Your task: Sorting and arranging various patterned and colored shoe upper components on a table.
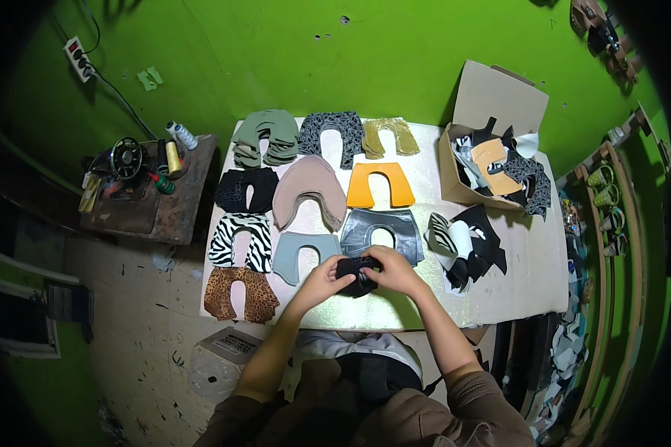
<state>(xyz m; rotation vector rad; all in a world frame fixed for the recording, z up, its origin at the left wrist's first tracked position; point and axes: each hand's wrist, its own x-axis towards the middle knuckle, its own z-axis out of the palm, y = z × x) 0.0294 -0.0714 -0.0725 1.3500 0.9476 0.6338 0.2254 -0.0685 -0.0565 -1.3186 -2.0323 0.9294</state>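
Note:
Close to the table's front edge, my left hand [325, 281] and my right hand [393, 270] are closed on a black, faintly patterned bundle of cut material [356, 277], one hand at each side. Just beyond it lies a glossy black U-shaped piece stack [402, 232], partly covered by my right hand. A grey-blue U-shaped piece [287, 257] is near my left hand. Zebra-striped pieces [220, 242] and brown leopard-print pieces [220, 294] lie farther left. Behind are a dusty pink stack [306, 175] and orange pieces [361, 186].
Green pieces [282, 134], black-and-grey patterned ones [332, 125] and gold ones [384, 128] line the table's back. On the right stand a cardboard box [458, 179] of scraps and a loose scrap pile [484, 246]. A sewing machine [127, 160] is at left, shelves [619, 223] at right.

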